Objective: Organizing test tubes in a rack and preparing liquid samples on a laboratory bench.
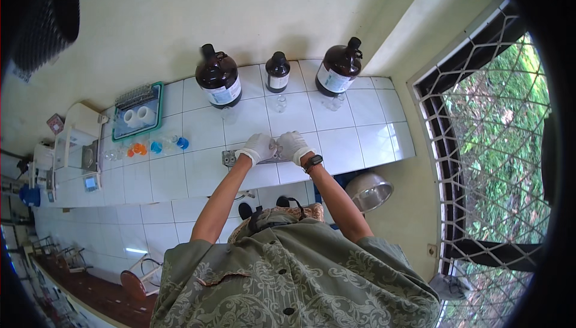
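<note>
My left hand (260, 146), in a white glove, is over a small metal test tube rack (229, 159) near the front of the tiled bench (204, 168). My right hand (293, 145), gloved too, meets it at the fingertips above the rack's right part. The fingers of both are curled inward, and whatever may be between them is too small to tell. Round openings show at the rack's left end; my hands cover much of the rest. Beyond my hands stand a clear glass vessel (281, 104), another glass vessel (228, 114) and clear glassware (336, 102).
Two large brown glass bottles (218, 76) (339, 68) and a smaller brown bottle (277, 74) line the wall. Left are flasks with orange liquid (137, 150) and blue liquid (156, 147), a green-rimmed tray (159, 116) and an analytical balance (76, 143). A metal bowl (369, 191) sits below the bench.
</note>
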Available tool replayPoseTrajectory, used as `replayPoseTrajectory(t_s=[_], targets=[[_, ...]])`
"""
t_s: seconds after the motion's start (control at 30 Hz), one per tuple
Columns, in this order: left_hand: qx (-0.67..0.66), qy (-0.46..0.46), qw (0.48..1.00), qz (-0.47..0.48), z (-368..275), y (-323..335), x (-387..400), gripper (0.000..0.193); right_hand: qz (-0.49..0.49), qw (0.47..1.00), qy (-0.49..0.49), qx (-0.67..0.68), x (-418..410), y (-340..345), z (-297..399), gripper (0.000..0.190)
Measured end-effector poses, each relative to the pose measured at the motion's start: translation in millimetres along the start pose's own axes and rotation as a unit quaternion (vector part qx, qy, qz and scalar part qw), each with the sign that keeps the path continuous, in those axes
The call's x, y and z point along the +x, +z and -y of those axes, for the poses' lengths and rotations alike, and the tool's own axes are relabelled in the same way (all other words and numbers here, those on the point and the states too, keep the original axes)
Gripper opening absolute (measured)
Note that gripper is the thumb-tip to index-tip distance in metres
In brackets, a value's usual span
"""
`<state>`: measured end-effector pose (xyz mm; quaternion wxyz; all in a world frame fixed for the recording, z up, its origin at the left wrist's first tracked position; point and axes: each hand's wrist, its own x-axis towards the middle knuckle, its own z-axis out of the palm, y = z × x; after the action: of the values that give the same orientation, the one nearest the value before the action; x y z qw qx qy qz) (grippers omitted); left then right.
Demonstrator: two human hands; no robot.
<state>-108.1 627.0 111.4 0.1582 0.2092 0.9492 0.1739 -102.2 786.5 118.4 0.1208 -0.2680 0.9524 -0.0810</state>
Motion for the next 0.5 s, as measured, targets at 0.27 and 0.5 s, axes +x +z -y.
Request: replayPoseTrajectory(t_s=[0.27, 0.5], targets=[[-0.118, 0.093, 0.978, -0.147, -1, -34, -20, 0.016, -0.237, 0.942, 0.061, 0.232, -27, -17, -8, 0.018], [-0.709, -0.128, 0.68, -0.131, 39, -11, -44, 0.01, -0.281, 0.802, 0.175, 0.498, -61, -26, -1, 0.021]])
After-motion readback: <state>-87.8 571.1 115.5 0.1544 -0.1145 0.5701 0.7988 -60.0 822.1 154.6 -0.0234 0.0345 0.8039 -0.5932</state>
